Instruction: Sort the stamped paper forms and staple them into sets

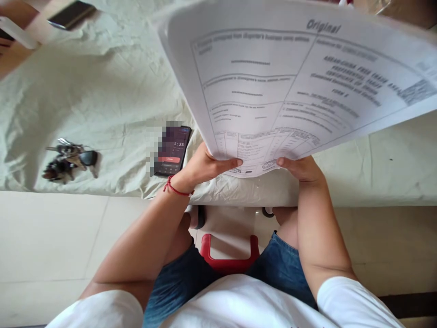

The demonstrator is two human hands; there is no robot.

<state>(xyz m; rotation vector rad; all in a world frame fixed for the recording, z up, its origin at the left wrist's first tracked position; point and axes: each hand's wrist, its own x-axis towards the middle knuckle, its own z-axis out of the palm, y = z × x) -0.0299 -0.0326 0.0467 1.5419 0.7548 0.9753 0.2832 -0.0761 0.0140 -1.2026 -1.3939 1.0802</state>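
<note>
A stack of printed papers is held up in front of me, tilted, with its lower edge toward my body. The top sheet reads "Original" and bears boxed text, a square code and round stamps near the bottom. My left hand grips the lower left edge, thumb lying on the front. At the lower right edge, my right hand holds the same papers, its thumb also on top. The other fingers of both hands are hidden behind the stack. A red string bracelet circles my left wrist.
A pale green cloth covers the table. On it lie a lit phone beside my left wrist and a bunch of keys farther left. A dark, flat object sits at the back left. Below me is a red stool.
</note>
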